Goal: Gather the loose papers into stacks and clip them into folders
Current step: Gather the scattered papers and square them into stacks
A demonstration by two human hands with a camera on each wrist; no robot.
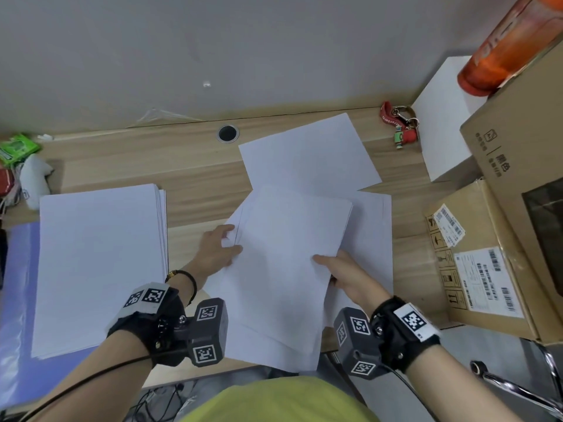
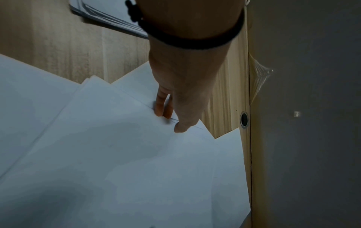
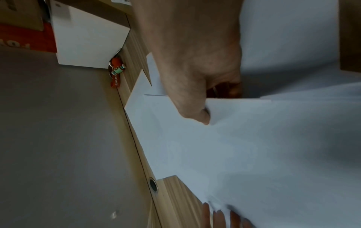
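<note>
A bundle of loose white sheets [image 1: 283, 257] is lifted over the middle of the wooden desk [image 1: 195, 178]. My left hand [image 1: 224, 245] pinches its left edge, thumb on top and fingers underneath [image 2: 162, 108]. My right hand [image 1: 329, 266] grips its right edge, thumb on top [image 3: 201, 117]. More loose sheets [image 1: 307, 153] lie behind and under the bundle. A squared stack of paper [image 1: 97, 263] lies at the left on a blue folder [image 1: 16, 300].
Cardboard boxes [image 1: 487, 263] and a white box [image 1: 441, 117] crowd the right side, with an orange bottle [image 1: 511, 41] on top. A red keychain [image 1: 402, 126] lies at the back. A cable hole [image 1: 228, 134] sits by the wall. Clutter [image 1: 18, 166] fills the far left.
</note>
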